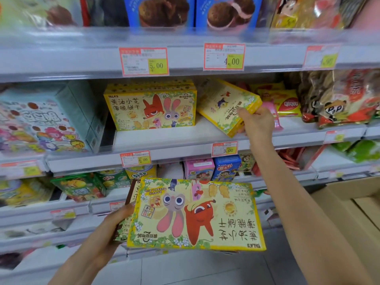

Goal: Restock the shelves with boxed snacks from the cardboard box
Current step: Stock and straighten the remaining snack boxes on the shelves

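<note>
The shelves (164,138) are filling most of the view, with the top row blurred and cut off by the upper edge. The cardboard box (349,204) is sitting low on the right; only an open corner is showing and its contents are out of sight. The front yellow box (195,214), printed with a cartoon rabbit and fox and turned upside down, is hanging low before the lower shelves. A brown edge is peeking out behind its left side, too hidden to identify. On the middle shelf a stack of yellow boxes (150,108) is standing upright. Just right of it a tilted yellow box (226,105) is slanting down toward the shelf lip; whether it is resting there is unclear. The right hand (259,124) is closing its grip on that tilted box's right end, thumb on the face, fingers mostly hidden beneath. The left hand (115,229) is keeping its grip on the front box's left edge, fingertips hidden behind. Price tags (144,61) are lining the rails, their small print unreadable.
</note>
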Demonstrator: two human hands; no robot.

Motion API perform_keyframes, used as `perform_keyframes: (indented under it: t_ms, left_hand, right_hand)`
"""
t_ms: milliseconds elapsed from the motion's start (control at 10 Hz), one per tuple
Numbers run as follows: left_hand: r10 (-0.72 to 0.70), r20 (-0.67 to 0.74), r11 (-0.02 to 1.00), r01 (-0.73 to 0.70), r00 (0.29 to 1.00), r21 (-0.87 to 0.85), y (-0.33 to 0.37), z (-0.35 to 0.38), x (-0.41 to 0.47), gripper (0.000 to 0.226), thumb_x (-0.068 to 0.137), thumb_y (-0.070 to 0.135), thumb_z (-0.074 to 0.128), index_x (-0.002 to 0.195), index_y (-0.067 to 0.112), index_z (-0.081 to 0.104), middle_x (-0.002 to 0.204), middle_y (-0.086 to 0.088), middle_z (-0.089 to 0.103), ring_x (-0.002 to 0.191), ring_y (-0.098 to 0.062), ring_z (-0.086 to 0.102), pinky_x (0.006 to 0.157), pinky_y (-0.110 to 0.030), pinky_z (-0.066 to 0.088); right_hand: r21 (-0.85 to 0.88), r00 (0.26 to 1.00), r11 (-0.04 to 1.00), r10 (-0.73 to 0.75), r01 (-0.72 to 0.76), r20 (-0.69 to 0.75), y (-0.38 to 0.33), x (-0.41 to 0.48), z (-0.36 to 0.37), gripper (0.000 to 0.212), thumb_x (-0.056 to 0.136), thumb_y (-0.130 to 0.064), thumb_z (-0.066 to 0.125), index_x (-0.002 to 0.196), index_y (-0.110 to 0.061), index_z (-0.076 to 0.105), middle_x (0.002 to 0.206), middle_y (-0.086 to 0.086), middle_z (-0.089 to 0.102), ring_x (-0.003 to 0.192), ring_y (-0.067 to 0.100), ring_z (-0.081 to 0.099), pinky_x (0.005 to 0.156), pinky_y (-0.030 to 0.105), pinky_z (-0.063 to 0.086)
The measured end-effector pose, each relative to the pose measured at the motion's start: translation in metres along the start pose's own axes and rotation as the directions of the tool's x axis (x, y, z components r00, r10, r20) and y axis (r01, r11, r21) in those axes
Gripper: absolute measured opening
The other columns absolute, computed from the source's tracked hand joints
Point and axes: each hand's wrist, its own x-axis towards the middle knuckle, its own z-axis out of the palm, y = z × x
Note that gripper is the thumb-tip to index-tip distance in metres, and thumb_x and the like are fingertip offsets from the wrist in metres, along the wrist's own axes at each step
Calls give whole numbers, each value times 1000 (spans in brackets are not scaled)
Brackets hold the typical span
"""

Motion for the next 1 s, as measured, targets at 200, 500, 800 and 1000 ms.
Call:
perform_keyframes:
  t_ms: [200,500,800,1000]
  left_hand:
    - [-34,17,999,33,999,34,15,-3,-24,41,85,38,61,117,12,62,116,-15,66,108,-32,62,100,-50,42]
    - [34,127,999,-34,991,4,43,46,-53,29,72,26,69,100,16,67,87,-4,75,72,-15,71,74,-34,51]
    - [26,108,999,-23,994,-33,51,80,-48,14,91,25,51,96,19,64,81,0,75,73,-15,70,73,-35,50]
    - [15,100,998,-8,995,-65,60,79,-48,14,92,27,50,94,21,63,75,2,74,63,-13,70,67,-35,45]
  right_hand:
    - [-138,972,980,-167,145,-164,1,-59,-42,36,81,-36,69,80,-10,44,61,0,48,59,16,54,58,33,43]
    - [-265,924,919,-343,292,-171,-3,-119,-72,28,80,-22,73,86,-21,46,64,-13,51,57,11,54,52,16,38]
    - [-424,795,781,-574,458,-199,14,-143,-86,26,82,-39,61,96,-18,56,73,2,54,53,15,49,54,13,38]
    - [-460,734,692,-669,557,-117,32,-158,-90,29,81,-23,57,110,-23,56,104,-1,54,52,-1,48,47,12,40]
